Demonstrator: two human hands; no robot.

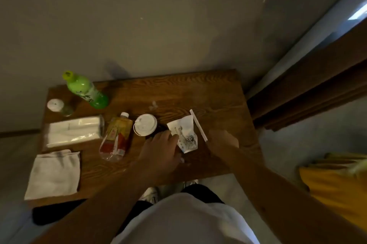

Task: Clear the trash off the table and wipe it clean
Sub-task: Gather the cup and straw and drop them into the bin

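A crumpled printed paper wrapper (pixel 185 136) lies on the wooden table (pixel 218 100). My left hand (pixel 158 148) rests beside it, fingertips touching its left edge. A white paper-wrapped straw (pixel 198 125) lies just right of the wrapper. My right hand (pixel 223 141) hovers by the straw's near end, fingers curled downward, holding nothing I can see. Left of the wrapper stands a cup with a white lid (pixel 145 124), then a flattened drink pouch (pixel 117 138). A folded white cloth (pixel 54 174) lies at the table's near left corner.
A green bottle (pixel 86 89) and a small white-capped jar (pixel 58 106) stand at the far left, with a tissue pack (pixel 74 131) in front of them. The wall is behind the table. A yellow object (pixel 337 184) sits on the floor at right.
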